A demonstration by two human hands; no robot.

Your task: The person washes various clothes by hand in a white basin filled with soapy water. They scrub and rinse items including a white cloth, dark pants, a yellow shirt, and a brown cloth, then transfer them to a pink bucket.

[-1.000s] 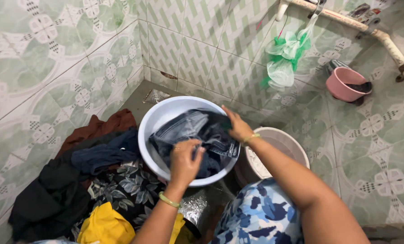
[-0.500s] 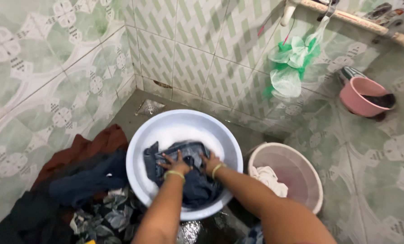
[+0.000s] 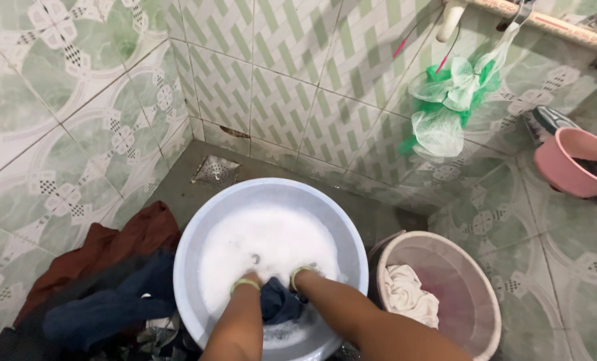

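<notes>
A wide white basin (image 3: 198, 227) full of soapy foam sits on the tiled floor. My left hand (image 3: 248, 279) and my right hand (image 3: 303, 273) are plunged into the foam up to the wrists, each wrist wearing a green bangle. Their fingers are hidden under the suds. A fold of a dark blue denim garment (image 3: 278, 306) shows above the foam between my forearms, touching both. The remainder of the garment is under the water.
A pile of dark, brown and floral clothes (image 3: 104, 294) lies left of the basin. To its right stands a pale bucket (image 3: 472, 267) with a white cloth (image 3: 405, 297) inside. A floor drain (image 3: 215, 170), a pink tub (image 3: 569, 164) and hanging green mesh bags (image 3: 445, 107) are near the tiled wall.
Both hands pushed the denim garment down from the top of the basin into the foam until it almost vanished. The view moved closer and shifted left.
</notes>
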